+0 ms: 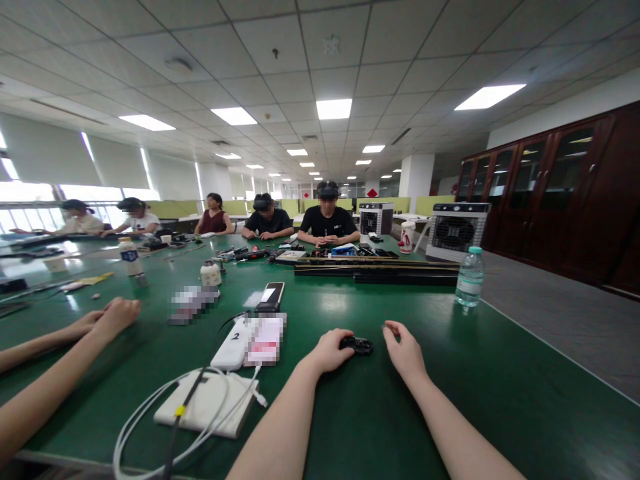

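My left hand [331, 351] is closed on the near-left end of a small black part [358, 345] with an uneven surface. That part lies low on the green table [345, 413], and its exact kind cannot be made out. Just to its right, apart from it, is my right hand [404, 350], raised slightly with curled fingers drawn together. A tiny dark spot shows at its fingertips, too small to name.
Left of my arms lie a white power bank [233, 343], a phone [270, 297], a white box [207, 403] and looped cables. A water bottle [470, 277] stands at right, near long black bars [380, 269]. Another person's hands [113, 320] rest at left; several people sit beyond.
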A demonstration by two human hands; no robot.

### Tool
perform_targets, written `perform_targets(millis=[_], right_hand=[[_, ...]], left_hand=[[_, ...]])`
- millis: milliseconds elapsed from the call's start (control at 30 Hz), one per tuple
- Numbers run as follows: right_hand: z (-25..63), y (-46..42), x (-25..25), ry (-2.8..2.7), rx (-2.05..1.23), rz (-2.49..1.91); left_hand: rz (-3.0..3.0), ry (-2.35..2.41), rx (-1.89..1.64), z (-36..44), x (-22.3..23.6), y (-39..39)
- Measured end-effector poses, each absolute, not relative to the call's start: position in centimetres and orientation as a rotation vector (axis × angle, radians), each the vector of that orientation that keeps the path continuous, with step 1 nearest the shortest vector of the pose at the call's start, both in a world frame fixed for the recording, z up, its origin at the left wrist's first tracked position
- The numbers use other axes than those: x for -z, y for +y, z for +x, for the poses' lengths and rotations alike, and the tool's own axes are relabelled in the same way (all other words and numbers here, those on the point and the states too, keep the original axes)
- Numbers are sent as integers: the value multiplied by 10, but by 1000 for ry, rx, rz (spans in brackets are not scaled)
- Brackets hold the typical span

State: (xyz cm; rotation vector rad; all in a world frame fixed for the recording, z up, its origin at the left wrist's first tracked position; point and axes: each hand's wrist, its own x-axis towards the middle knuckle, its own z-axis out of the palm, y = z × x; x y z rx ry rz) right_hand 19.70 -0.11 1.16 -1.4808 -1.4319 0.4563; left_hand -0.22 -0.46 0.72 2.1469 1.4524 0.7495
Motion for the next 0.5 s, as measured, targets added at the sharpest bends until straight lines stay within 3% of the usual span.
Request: perform_targets(millis=[500], right_hand=[[201,5,-4,-1371,-375,-1495]], left_hand=[[2141,1459,-784,-2,-3,-3]])
